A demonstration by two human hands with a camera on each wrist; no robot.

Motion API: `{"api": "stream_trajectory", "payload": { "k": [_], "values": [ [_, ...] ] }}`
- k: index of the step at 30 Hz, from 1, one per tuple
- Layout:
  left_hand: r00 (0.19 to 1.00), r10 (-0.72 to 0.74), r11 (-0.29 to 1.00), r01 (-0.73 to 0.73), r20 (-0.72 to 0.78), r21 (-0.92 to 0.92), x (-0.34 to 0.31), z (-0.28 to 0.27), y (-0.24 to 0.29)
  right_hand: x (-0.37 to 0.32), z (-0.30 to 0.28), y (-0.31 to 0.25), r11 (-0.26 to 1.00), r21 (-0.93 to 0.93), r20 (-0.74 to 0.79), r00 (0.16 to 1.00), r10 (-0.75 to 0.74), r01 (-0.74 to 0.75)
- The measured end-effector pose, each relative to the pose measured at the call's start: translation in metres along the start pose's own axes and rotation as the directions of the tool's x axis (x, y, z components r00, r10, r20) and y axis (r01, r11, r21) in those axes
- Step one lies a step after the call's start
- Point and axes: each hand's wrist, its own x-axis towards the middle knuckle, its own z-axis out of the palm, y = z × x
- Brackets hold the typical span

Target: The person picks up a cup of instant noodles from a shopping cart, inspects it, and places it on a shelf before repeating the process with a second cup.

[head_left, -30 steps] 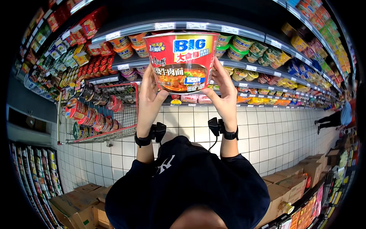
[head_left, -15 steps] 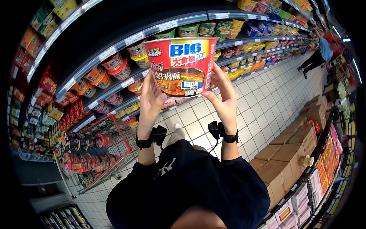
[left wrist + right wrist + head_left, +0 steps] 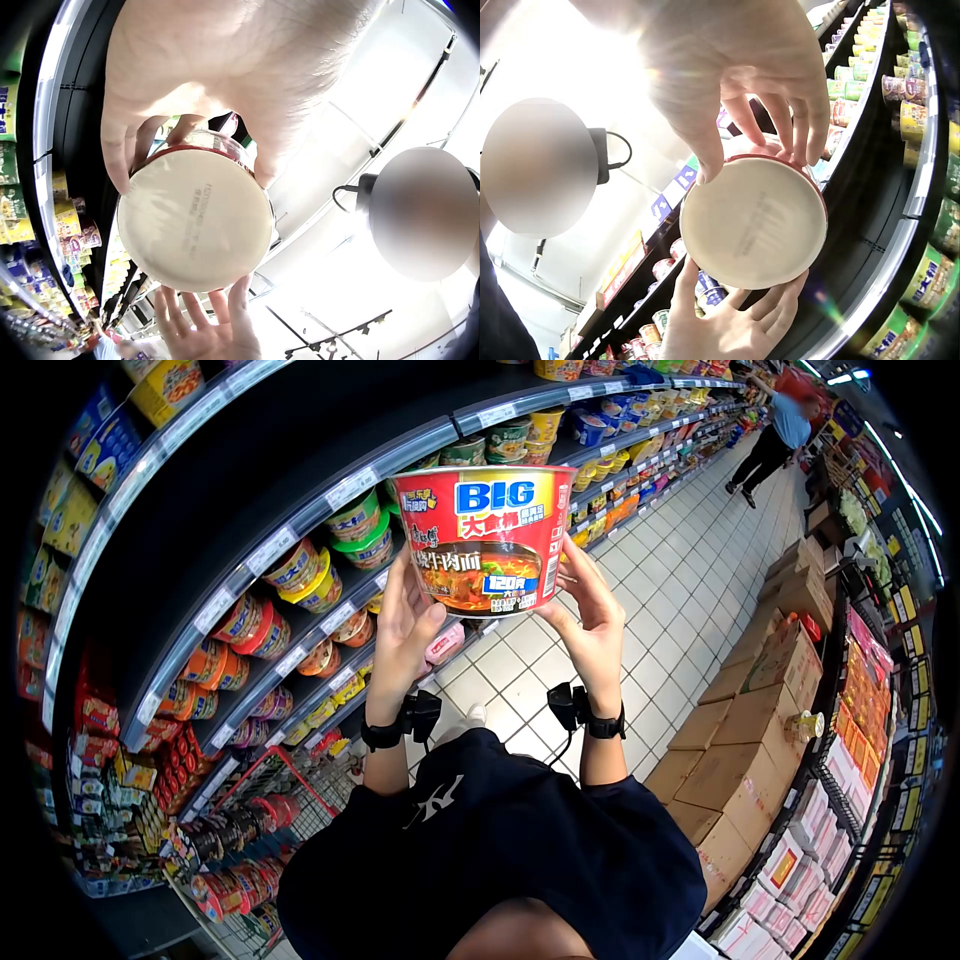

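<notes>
In the head view, a red instant noodle bucket (image 3: 500,510) with a big blue "BIG" on its label is held upright in front of the chest. My left hand (image 3: 402,645) grips its left side, thumb toward the near face and fingers around the back. On the other side my right hand (image 3: 592,625) grips it the same way. Both wrist views look at the bucket's pale round base (image 3: 191,232), which carries faint printed text. Fingers of both hands press around its wall there.
Shelves (image 3: 225,600) of noodle buckets line the left. A shopping cart (image 3: 330,800) loaded with several buckets stands at lower left. Cardboard boxes (image 3: 735,765) sit along the right side of the tiled aisle. A person (image 3: 785,435) in a light blue top stands farther down it.
The head view has turned to the right: shelves and cart have swung left and down, and the aisle runs more straight ahead. The noodle bucket stays in both hands, almost unmoved relative to the body.
</notes>
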Motion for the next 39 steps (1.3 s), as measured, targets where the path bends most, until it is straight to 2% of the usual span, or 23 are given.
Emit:
{"api": "stream_trajectory", "payload": {
  "k": [1, 3, 12, 15, 17, 19, 26, 31, 39],
  "values": [
    [1.0, 0.004, 1.0, -0.004, 0.012, -0.005, 0.009, 0.0, -0.003, 0.005, -0.001, 0.004, 1.0, -0.007, -0.01, 1.0, -0.007, 0.007],
    [1.0, -0.003, 1.0, 0.004, 0.018, -0.017, 0.025, 0.0, -0.009, 0.014, -0.003, 0.01, 0.997, 0.041, -0.018, 0.997, 0.073, -0.073],
    [0.991, -0.02, 0.999, 0.025, 0.135, -0.041, 0.083, -0.017, -0.037, 0.051, 0.001, 0.036, 0.999, -0.028, -0.097, 0.995, 0.029, -0.032],
    [0.985, -0.039, 0.994, 0.055, 0.169, -0.092, 0.098, -0.028, -0.05, 0.06, 0.008, 0.048, 0.999, 0.015, -0.121, 0.991, 0.049, -0.048],
    [0.977, -0.052, 0.987, 0.082, 0.207, -0.137, 0.107, -0.035, -0.059, 0.064, 0.011, 0.052, 0.994, -0.002, -0.135, 0.985, 0.11, -0.112],
    [0.975, -0.039, 0.987, 0.071, 0.218, -0.142, 0.111, -0.037, -0.066, 0.066, 0.009, 0.059, 0.995, -0.026, -0.121, 0.989, 0.089, -0.092],
    [0.971, -0.071, 0.98, 0.111, 0.229, -0.165, 0.124, -0.052, -0.08, 0.075, 0.014, 0.083, 0.987, -0.001, -0.119, 0.98, 0.16, -0.162],
    [0.967, -0.108, 0.979, 0.144, 0.229, -0.147, 0.13, -0.057, -0.087, 0.08, 0.014, 0.097, 0.988, -0.003, -0.13, 0.98, 0.153, -0.155],
    [0.969, -0.135, 0.972, 0.17, 0.206, -0.164, 0.141, -0.036, -0.093, 0.086, -0.007, 0.096, 0.981, -0.114, -0.146, 0.979, 0.14, -0.157]
  ]
}}
